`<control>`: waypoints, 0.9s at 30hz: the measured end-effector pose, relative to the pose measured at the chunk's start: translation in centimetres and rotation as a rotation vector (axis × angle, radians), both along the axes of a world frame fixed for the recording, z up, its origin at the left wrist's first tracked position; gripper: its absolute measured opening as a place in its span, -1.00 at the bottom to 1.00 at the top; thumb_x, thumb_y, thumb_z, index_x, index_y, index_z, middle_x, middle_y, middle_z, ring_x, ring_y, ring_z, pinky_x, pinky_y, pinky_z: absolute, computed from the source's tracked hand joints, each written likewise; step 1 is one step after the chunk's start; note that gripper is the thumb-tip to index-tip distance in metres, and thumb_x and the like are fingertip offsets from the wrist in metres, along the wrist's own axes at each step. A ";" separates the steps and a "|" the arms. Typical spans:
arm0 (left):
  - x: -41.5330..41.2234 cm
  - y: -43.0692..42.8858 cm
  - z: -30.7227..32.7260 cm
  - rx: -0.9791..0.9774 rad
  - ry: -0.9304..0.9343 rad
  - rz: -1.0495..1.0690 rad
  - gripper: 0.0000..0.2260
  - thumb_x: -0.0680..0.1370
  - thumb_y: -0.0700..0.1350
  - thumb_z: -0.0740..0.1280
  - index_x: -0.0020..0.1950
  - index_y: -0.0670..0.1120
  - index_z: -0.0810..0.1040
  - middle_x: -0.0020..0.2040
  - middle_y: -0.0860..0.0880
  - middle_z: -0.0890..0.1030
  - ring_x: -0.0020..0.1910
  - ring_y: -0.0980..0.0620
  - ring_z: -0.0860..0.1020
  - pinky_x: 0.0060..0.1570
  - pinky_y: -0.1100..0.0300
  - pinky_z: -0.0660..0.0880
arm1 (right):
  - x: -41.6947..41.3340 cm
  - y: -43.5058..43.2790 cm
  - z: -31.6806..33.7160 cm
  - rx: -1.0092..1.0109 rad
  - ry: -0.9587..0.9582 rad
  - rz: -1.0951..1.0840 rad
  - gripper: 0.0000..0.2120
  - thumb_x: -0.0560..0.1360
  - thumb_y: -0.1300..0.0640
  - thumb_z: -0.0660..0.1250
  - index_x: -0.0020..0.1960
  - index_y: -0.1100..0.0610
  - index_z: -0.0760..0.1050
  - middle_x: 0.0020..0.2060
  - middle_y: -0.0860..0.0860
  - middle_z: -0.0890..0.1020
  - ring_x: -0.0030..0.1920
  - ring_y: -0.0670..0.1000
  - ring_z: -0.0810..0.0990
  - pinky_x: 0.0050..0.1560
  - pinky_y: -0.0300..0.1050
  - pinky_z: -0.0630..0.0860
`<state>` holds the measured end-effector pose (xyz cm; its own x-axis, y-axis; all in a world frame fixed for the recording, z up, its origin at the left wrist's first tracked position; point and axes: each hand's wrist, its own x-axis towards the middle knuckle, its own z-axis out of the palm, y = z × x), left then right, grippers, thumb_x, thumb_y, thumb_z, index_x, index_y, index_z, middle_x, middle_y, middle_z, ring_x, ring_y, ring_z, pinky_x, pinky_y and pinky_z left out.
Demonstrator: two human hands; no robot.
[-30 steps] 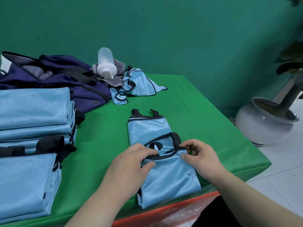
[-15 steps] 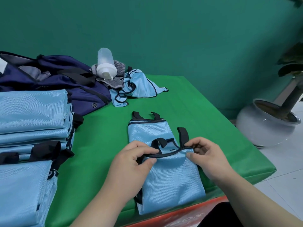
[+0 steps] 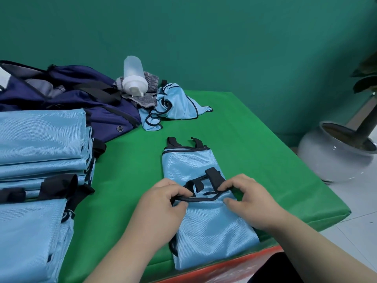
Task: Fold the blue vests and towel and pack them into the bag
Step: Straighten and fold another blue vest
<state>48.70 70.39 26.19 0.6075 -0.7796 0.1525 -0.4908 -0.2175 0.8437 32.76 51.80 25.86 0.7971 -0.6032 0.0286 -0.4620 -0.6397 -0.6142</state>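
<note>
A light blue vest [image 3: 206, 227] with black trim lies folded lengthwise on the green table [image 3: 255, 144], its near end at the front edge. My left hand [image 3: 161, 209] pinches the vest's black-trimmed edge on the left. My right hand [image 3: 248, 199] pinches the same edge on the right, with two black straps standing up between my hands. Folded blue vests [image 3: 40, 146] are stacked at the left. An unfolded blue vest [image 3: 175, 105] lies crumpled at the back. The dark navy bag [image 3: 67, 92] lies open at the back left. A striped grey towel [image 3: 150, 80] sits by the bag.
A white plastic bottle [image 3: 133, 78] lies on the towel and bag. A white plant pot [image 3: 334, 154] stands on the tiled floor to the right of the table. A green wall rises behind the table.
Both hands have lifted the vest's trimmed edge and drawn it slightly toward me; the black straps now stand up between them. The camera view shifted a little.
</note>
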 end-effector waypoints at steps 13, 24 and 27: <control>2.6 -2.2 2.1 -0.183 0.309 0.205 -0.79 0.51 -0.21 0.45 -0.09 0.14 0.67 -0.28 0.12 0.69 -0.42 0.25 0.50 -0.42 0.43 0.30 | 3.6 -1.9 2.6 0.463 -0.468 -0.137 -0.76 0.45 0.41 0.44 -0.10 0.07 0.60 -0.53 -0.09 0.36 -0.46 -0.03 0.22 -0.41 -0.17 0.15; 7.3 -7.1 3.0 -0.015 0.015 0.253 -0.80 0.54 -0.11 0.40 -0.13 0.22 0.59 -0.11 0.18 0.57 -0.29 0.30 0.47 -0.37 0.46 0.29 | 9.8 -5.8 2.1 0.394 -0.444 -0.292 -0.82 0.48 0.33 0.41 -0.18 0.07 0.59 -0.43 0.12 0.41 -0.57 -0.05 0.17 -0.55 -0.27 0.12; 8.6 -8.8 1.8 0.055 -0.053 0.243 -0.82 0.56 -0.10 0.38 -0.08 0.22 0.58 -0.07 0.21 0.53 -0.24 0.27 0.45 -0.33 0.41 0.26 | 11.0 -6.7 1.0 0.286 -0.384 -0.298 -0.87 0.49 0.28 0.40 -0.13 0.06 0.59 -0.36 0.13 0.50 -0.56 -0.09 0.25 -0.58 -0.27 0.24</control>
